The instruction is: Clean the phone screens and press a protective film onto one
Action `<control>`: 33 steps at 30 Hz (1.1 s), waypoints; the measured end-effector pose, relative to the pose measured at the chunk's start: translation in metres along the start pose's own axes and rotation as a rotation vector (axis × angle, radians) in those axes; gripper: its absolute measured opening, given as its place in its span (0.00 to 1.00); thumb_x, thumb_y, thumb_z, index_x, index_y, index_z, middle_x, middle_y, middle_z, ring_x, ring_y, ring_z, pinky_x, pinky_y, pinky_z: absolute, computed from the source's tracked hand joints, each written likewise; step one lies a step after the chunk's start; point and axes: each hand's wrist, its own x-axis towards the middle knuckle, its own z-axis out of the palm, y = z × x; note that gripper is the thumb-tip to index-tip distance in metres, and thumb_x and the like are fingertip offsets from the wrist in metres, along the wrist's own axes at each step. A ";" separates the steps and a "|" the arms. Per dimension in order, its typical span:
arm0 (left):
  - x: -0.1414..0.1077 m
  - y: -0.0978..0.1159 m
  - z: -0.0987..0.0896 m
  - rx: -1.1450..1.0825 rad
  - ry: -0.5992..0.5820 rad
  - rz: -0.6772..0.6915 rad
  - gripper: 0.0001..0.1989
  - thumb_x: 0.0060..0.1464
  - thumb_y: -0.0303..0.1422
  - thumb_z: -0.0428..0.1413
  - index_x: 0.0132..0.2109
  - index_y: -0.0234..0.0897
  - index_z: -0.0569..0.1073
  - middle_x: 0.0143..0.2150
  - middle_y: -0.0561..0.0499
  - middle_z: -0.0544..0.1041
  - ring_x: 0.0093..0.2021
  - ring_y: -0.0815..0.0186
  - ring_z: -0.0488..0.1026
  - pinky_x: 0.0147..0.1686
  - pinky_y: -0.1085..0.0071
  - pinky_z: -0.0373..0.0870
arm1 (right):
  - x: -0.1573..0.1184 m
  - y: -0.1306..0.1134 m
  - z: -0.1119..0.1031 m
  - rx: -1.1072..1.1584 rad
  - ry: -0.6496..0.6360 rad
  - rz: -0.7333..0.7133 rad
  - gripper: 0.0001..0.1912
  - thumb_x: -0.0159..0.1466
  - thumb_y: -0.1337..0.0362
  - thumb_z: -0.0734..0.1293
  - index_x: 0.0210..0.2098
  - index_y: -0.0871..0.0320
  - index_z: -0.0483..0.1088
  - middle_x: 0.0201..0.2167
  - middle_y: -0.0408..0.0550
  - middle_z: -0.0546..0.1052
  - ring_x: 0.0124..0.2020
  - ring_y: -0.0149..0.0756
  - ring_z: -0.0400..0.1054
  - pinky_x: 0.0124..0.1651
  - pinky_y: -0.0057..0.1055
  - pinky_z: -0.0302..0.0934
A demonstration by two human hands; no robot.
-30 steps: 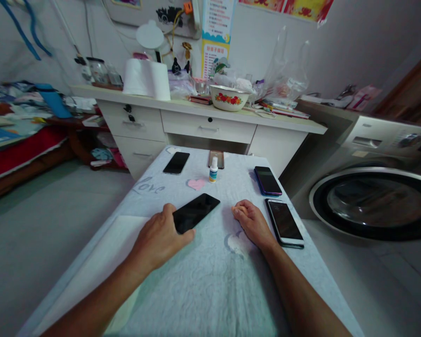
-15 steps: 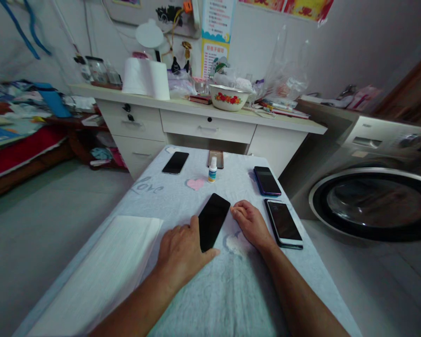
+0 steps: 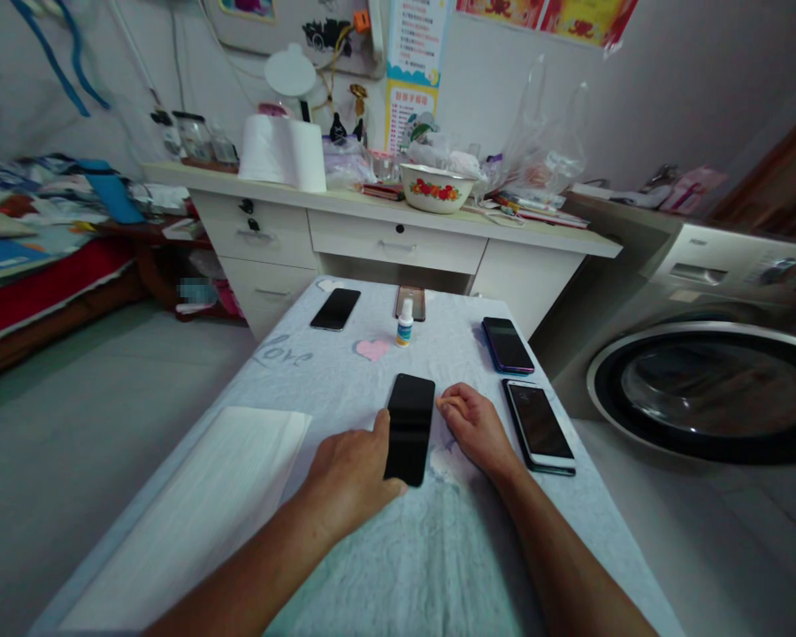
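A black smartphone (image 3: 411,429) lies screen up near the middle of the cloth-covered table, its long side almost straight ahead of me. My left hand (image 3: 351,464) grips it along its left edge, with the thumb at the bottom corner and the index finger on the side. Just right of the phone, my right hand (image 3: 474,425) rests on the cloth with its fingers curled in. Whether anything is inside those fingers is hidden. Past the phone stands a small white spray bottle (image 3: 404,326) with a blue and yellow label.
Two phones lie at the right, a dark one (image 3: 508,345) and a white one (image 3: 540,425). Another phone (image 3: 335,310) and a brownish phone case (image 3: 410,303) lie at the far end. A folded white cloth (image 3: 199,504) covers the left side. Beyond are a desk (image 3: 398,234) and a washing machine (image 3: 709,354).
My left hand has turned the phone so that it points straighter ahead, its lower end swinging right. The right hand stays nearly in place. The whole view has shifted slightly.
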 end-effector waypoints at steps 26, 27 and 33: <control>0.132 -0.010 -0.006 -0.206 0.392 0.076 0.17 0.58 0.26 0.47 0.50 0.35 0.75 0.51 0.42 0.77 0.52 0.62 0.73 0.55 0.68 0.66 | 0.002 0.002 0.010 -0.138 0.012 -0.128 0.07 0.66 0.62 0.63 0.37 0.56 0.72 0.35 0.47 0.76 0.38 0.36 0.71 0.42 0.31 0.62; 0.138 -0.011 -0.001 -0.219 0.421 0.067 0.16 0.58 0.26 0.48 0.49 0.35 0.76 0.50 0.43 0.77 0.51 0.62 0.73 0.54 0.69 0.66 | 0.002 0.002 0.009 -0.165 0.010 -0.139 0.07 0.66 0.63 0.63 0.37 0.56 0.72 0.35 0.47 0.76 0.38 0.36 0.70 0.42 0.31 0.62; 0.149 -0.013 0.003 -0.292 0.505 0.020 0.12 0.59 0.31 0.49 0.42 0.37 0.77 0.44 0.46 0.78 0.46 0.63 0.74 0.47 0.70 0.68 | 0.004 0.001 0.008 -0.320 -0.033 -0.196 0.09 0.66 0.68 0.62 0.38 0.57 0.74 0.35 0.47 0.71 0.38 0.35 0.69 0.41 0.30 0.62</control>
